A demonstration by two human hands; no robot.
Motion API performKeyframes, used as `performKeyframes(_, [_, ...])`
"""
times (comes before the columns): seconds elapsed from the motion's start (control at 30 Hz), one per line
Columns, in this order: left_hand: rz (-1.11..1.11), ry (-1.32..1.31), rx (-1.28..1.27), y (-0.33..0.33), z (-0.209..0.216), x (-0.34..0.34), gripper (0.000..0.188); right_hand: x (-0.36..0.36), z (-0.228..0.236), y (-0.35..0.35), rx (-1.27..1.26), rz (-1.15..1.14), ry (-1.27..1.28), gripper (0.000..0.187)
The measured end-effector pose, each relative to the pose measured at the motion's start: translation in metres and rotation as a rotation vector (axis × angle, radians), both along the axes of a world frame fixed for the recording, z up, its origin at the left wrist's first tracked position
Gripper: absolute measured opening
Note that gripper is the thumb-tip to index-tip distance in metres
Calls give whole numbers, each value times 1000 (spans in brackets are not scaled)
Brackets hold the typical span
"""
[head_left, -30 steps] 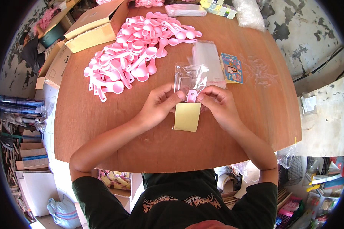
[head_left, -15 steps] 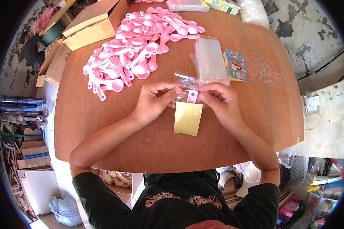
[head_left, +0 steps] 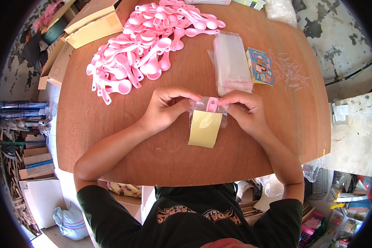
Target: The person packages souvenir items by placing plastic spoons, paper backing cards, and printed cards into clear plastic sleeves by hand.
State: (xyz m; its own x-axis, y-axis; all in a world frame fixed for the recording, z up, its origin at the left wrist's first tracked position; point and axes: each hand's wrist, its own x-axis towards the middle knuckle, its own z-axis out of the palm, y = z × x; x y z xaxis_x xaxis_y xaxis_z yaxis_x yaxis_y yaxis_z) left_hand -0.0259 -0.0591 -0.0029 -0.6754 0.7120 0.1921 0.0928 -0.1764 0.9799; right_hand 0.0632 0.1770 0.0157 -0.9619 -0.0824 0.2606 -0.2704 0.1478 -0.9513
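Note:
Between my hands is a clear plastic bag with a yellow card inside. The holed end of a pink spoon handle shows above the card; the rest of that spoon is hidden behind it. My left hand pinches the bag's top edge at its left corner. At the right corner my right hand pinches the same edge, thumb and fingers together. Just beyond my right hand lies a stack of clear plastic bags. Blue printed cards sit beside that stack.
A big heap of pink spoons covers the table's far left, in front of an open cardboard box. Thin clear plastic strips are scattered at the right. A white plastic bundle stands at the far edge of the brown table.
The flap that stood up at the bag's top is now folded down, and my fingers press along that edge. The view has shifted slightly.

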Motion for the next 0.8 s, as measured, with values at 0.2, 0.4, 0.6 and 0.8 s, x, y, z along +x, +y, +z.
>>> performKeyframes(0.2, [-23, -116, 50, -1, -1, -1, 17, 0, 0, 1, 98, 31, 133, 22])
performKeyframes(0.4, [0, -34, -16, 1, 1, 4, 16, 4, -3, 0, 25, 33, 137, 11])
performKeyframes(0.6, [8, 49, 84, 3, 0, 13, 37, 6, -7, -17, 73, -45, 235, 30])
performKeyframes(0.8, [85, -43, -182, -87, 58, 46, 52, 19, -4, -13, 44, -44, 205, 62])
